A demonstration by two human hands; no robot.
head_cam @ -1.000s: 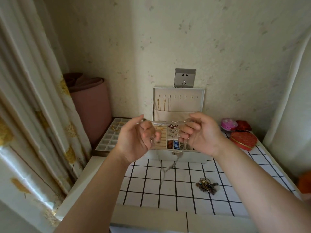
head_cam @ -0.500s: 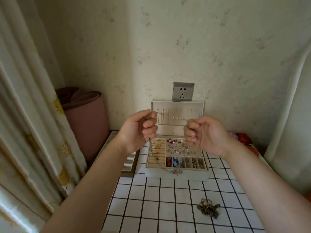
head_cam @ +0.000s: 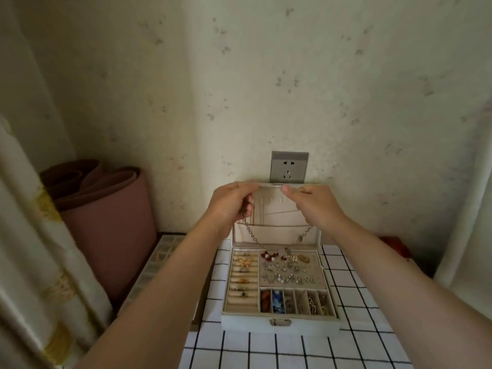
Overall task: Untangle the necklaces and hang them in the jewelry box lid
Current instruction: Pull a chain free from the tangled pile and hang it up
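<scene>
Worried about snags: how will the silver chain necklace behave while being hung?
Probably floppy: the silver chain necklace sags between left hand and right hand. Likely light: thin links. May snag: its low point nears the earrings.

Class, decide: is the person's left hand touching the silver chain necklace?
Touching. In the head view the silver chain necklace comes out from the curled fingers of the left hand and hangs below.
</scene>
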